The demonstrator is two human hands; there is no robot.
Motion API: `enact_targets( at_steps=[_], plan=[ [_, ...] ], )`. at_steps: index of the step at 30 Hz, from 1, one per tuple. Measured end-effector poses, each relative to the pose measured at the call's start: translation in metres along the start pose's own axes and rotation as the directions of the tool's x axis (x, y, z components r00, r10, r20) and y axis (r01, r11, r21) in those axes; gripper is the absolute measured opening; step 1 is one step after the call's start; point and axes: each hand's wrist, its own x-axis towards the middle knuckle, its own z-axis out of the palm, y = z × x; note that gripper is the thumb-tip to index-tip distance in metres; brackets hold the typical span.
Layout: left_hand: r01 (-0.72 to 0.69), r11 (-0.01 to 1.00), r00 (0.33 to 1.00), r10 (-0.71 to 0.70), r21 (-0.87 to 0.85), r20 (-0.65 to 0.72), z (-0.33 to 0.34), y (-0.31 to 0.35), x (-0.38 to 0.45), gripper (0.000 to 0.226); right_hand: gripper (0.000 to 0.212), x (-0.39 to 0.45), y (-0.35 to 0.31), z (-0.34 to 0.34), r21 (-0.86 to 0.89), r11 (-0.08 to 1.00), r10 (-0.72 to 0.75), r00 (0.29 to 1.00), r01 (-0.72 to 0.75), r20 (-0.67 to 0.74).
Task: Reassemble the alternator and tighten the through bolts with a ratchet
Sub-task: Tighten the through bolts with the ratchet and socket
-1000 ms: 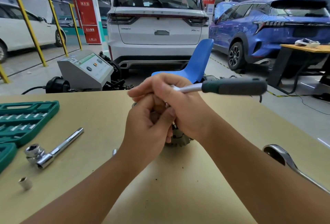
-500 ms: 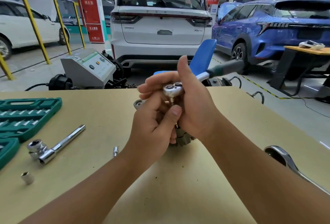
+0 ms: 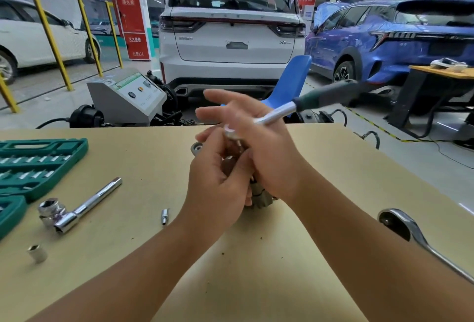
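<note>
head view: both hands meet over the alternator (image 3: 259, 197), which sits mid-surface (image 3: 154, 257), mostly hidden. the left hand (image 3: 218, 185) has its grip curled around the part. the right hand (image 3: 259, 142) has fingers spread wide, the ratchet (image 3: 302, 106) lying across them (handle blurred), pointing up-right. a loose socket (image 3: 37, 253) lies well to the left.

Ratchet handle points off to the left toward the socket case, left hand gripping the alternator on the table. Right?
Not quite. In the head view the ratchet handle points to the right, away from the socket case. The left hand does grip the alternator.
</note>
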Motion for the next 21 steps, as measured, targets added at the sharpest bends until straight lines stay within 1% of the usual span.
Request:
enact_targets(
  at_steps=[1, 2, 3, 4, 5, 6, 8, 9, 10, 12, 13, 14, 15, 16, 17, 19, 20, 21],
  plan=[
    [0.008, 0.999, 1.000, -0.007, 0.038, -0.012, 0.002, 0.002, 0.000, 0.018, 0.035, -0.002, 0.002, 0.003, -0.135, 0.989, -0.065, 0.998, 0.067, 0.015],
    [0.009, 0.998, 1.000, -0.008, 0.069, -0.019, 0.003, 0.004, 0.001, 0.022, 0.036, -0.004, 0.005, 0.004, -0.216, 0.969, -0.112, 0.993, 0.118, 0.043],
    [-0.004, 0.998, 1.000, 0.006, 0.066, -0.030, 0.005, 0.006, 0.002, 0.020, 0.034, -0.005, 0.008, 0.005, -0.230, 0.964, -0.121, 0.991, 0.129, 0.050],
    [-0.019, 0.999, 0.999, 0.020, 0.036, -0.037, 0.006, 0.008, 0.003, 0.019, 0.033, -0.006, 0.007, 0.007, -0.200, 0.973, -0.113, 0.993, 0.118, 0.038],
    [-0.024, 1.000, 0.999, 0.024, 0.009, -0.027, 0.005, 0.007, 0.003, 0.019, 0.037, -0.006, 0.005, 0.007, -0.163, 0.982, -0.089, 0.996, 0.092, 0.020],
    [-0.028, 1.000, 1.000, 0.028, -0.014, -0.005, 0.003, 0.006, 0.002, 0.020, 0.047, -0.005, 0.003, 0.007, -0.102, 0.994, -0.039, 0.999, 0.039, -0.005],
    [-0.067, 0.998, 0.997, 0.068, -0.016, 0.039, -0.001, 0.005, -0.001, 0.015, 0.067, -0.002, -0.001, 0.003, 0.088, 0.992, 0.091, 0.995, -0.087, -0.036],
    [-0.067, 0.998, 0.996, 0.068, -0.011, 0.049, -0.004, 0.003, -0.003, 0.012, 0.068, -0.002, -0.003, 0.002, 0.144, 0.982, 0.130, 0.991, -0.125, -0.029],
    [-0.046, 0.999, 0.998, 0.046, -0.015, 0.050, -0.003, 0.003, -0.003, 0.011, 0.062, -0.001, -0.003, 0.001, 0.138, 0.982, 0.132, 0.991, -0.127, -0.029],
    [0.001, 0.999, 0.999, 0.000, -0.032, 0.044, -0.003, 0.002, -0.003, 0.015, 0.043, -0.002, 0.000, 0.003, -0.056, 0.996, 0.061, 0.997, -0.064, -0.052],
    [0.016, 0.999, 0.999, -0.015, -0.033, 0.033, -0.002, 0.001, -0.002, 0.019, 0.039, -0.004, 0.002, 0.005, -0.153, 0.988, 0.009, 0.999, -0.016, -0.045],
    [0.019, 0.999, 1.000, -0.019, -0.027, 0.018, -0.001, 0.002, 0.000, 0.022, 0.038, -0.005, 0.003, 0.006, -0.212, 0.977, -0.044, 0.999, 0.036, -0.031],
    [0.013, 1.000, 1.000, -0.012, -0.020, 0.003, -0.001, 0.002, 0.002, 0.023, 0.039, -0.007, 0.004, 0.007, -0.229, 0.970, -0.083, 0.996, 0.077, -0.019],
    [0.004, 1.000, 1.000, -0.004, -0.017, -0.006, -0.001, 0.002, 0.003, 0.021, 0.043, -0.007, 0.004, 0.008, -0.210, 0.973, -0.098, 0.995, 0.092, -0.020],
    [-0.003, 1.000, 1.000, 0.003, -0.028, -0.004, 0.000, 0.002, 0.004, 0.017, 0.048, -0.007, 0.003, 0.008, -0.162, 0.984, -0.073, 0.997, 0.067, -0.031],
    [-0.008, 0.999, 1.000, 0.009, -0.053, 0.010, -0.002, 0.000, 0.001, 0.006, 0.066, -0.004, -0.001, 0.006, 0.021, 0.999, 0.050, 0.996, -0.049, -0.069],
    [-0.003, 0.999, 1.000, 0.003, -0.047, 0.007, -0.002, -0.001, 0.000, 0.008, 0.071, -0.003, -0.002, 0.005, 0.108, 0.990, 0.105, 0.991, -0.095, -0.084],
    [0.008, 0.999, 1.000, -0.008, -0.045, 0.010, -0.003, -0.001, 0.000, 0.011, 0.069, -0.002, -0.002, 0.004, 0.155, 0.981, 0.129, 0.987, -0.114, -0.091]
  ],
)
